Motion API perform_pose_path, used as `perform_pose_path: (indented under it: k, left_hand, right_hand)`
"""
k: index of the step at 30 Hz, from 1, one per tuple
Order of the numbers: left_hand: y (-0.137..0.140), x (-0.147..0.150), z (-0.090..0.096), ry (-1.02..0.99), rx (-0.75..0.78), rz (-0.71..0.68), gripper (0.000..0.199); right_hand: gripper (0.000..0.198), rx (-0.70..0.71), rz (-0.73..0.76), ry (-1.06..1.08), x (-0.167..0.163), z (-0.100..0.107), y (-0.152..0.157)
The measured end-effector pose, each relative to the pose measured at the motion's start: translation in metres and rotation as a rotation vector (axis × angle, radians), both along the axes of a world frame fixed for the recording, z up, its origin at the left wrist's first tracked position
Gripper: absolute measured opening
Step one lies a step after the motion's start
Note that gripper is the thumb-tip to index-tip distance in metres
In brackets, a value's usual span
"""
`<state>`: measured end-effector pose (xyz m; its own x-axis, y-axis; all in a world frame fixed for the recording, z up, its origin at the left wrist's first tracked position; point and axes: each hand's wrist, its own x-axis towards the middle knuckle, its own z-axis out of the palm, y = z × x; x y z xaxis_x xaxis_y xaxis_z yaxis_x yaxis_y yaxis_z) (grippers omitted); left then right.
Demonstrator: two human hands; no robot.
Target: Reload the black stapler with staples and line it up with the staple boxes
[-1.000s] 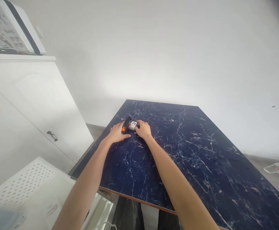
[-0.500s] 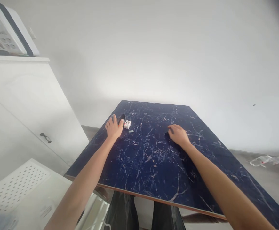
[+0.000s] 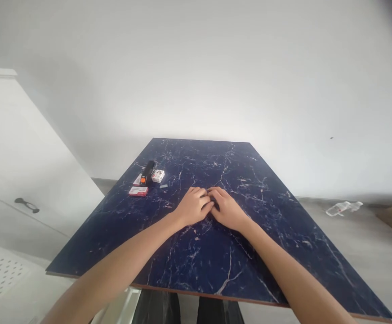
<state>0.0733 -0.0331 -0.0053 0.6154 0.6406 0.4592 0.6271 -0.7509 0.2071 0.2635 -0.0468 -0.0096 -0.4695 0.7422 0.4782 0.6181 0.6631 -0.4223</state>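
My left hand (image 3: 193, 207) and my right hand (image 3: 228, 209) meet over the middle of the table (image 3: 196, 256), their fingertips touching. The fingers of both are curled and closed. Something small and dark shows between them, mostly hidden by the fingers, and I cannot make out its kind. To the left of my left hand lies a black elongated object with an orange label (image 3: 147, 173). Against its right side is a small white box (image 3: 158, 176). A short pale grey strip (image 3: 163, 186) lies just in front of that box. Nearer to me is a flat red and white box (image 3: 138, 191).
Another red and white box (image 3: 137, 179) is partly covered by the black object. A white cabinet with a dark handle (image 3: 26, 205) stands at the left. Behind the table rises a pale wall (image 3: 196, 67). Clear plastic packaging (image 3: 343, 208) lies on the floor at right.
My left hand has left the black object and small boxes and moved right to meet my right hand. My right hand has come slightly inward. The view has shifted right.
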Motion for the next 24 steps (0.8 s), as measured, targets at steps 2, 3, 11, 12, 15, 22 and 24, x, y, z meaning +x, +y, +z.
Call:
perform_pose_path:
  k: [2, 3, 11, 12, 15, 22, 24]
  left_hand:
    - [-0.001, -0.006, -0.006, 0.0, -0.081, -0.014, 0.027]
    - [-0.002, -0.009, -0.008, -0.003, -0.111, -0.015, 0.024]
    - [-0.002, -0.011, -0.003, 0.064, -0.15, -0.014, 0.023]
    - [-0.002, -0.011, -0.002, 0.064, -0.155, -0.014, 0.023]
    - [-0.003, -0.011, -0.002, 0.065, -0.161, -0.023, 0.023]
    - [-0.004, -0.014, -0.003, 0.081, -0.16, -0.03, 0.023]
    - [-0.004, -0.013, -0.002, 0.086, -0.158, -0.036, 0.023]
  right_hand:
    - [0.027, -0.012, 0.019, -0.067, -0.002, -0.001, -0.001]
    - [0.026, -0.025, 0.026, -0.094, -0.002, -0.002, -0.002]
    - [0.033, -0.036, 0.041, -0.136, 0.001, -0.002, -0.003]
    - [0.033, -0.04, 0.042, -0.132, 0.001, -0.002, -0.003]
    - [0.033, -0.059, 0.043, -0.124, -0.001, -0.001, -0.003]
    - [0.035, -0.051, 0.047, -0.122, -0.002, 0.0, -0.005]
    - [0.035, -0.056, 0.043, -0.115, -0.002, 0.001, -0.005]
